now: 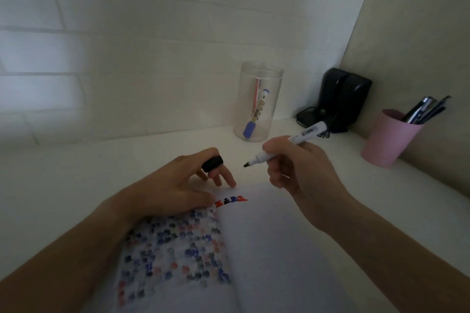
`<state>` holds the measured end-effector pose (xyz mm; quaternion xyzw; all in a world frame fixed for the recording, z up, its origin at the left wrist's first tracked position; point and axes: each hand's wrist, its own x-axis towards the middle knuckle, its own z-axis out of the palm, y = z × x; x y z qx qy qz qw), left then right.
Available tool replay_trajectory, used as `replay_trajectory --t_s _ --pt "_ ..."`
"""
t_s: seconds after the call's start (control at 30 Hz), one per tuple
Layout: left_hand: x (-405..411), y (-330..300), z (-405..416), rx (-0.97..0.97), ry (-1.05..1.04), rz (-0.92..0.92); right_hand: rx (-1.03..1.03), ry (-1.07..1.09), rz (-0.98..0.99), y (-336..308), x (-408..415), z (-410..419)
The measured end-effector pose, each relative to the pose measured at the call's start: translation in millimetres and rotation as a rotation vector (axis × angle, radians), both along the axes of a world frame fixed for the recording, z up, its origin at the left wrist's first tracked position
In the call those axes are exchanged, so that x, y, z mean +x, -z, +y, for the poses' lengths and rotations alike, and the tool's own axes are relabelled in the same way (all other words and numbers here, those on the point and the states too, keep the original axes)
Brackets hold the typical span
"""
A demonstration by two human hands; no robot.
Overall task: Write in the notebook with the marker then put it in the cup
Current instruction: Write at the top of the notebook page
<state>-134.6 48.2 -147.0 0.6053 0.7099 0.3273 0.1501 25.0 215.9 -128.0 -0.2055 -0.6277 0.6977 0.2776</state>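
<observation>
An open notebook lies on the white desk in front of me; its left page is full of red and blue marks, and a short row of marks runs along the top of the right page. My right hand grips a white marker, uncapped, with its black tip pointing left above the desk just beyond the notebook. My left hand rests on the notebook's top left corner and pinches the black marker cap between its fingers. A clear plastic cup with two markers inside stands behind, by the wall.
A pink cup full of pens stands at the right near the side wall. A black device with a cable sits in the back corner. White tiled wall runs behind the desk.
</observation>
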Motion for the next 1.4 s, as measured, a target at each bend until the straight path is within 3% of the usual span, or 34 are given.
replay_trajectory --t_s 0.1,0.2,0.4,0.63,1.4 --pt "-2.3 2.7 1.2 0.007 0.04 0.002 0.006 -0.028 -0.081 18.2 7.6 -3.6" --pt "-3.8 6.6 3.5 -0.021 0.058 0.013 0.173 0.029 -0.171 34.7 13.6 -1.7" --pt "-6.2 9.2 5.4 -0.07 0.041 -0.006 0.247 0.051 -0.146 37.7 16.8 4.9" --pt "-2.2 5.8 2.5 -0.082 0.038 -0.015 0.441 0.1 -0.245 44.4 18.4 0.4" --pt "-2.6 6.5 1.4 -0.052 0.063 0.011 0.468 0.063 -0.255 45.3 19.6 2.4"
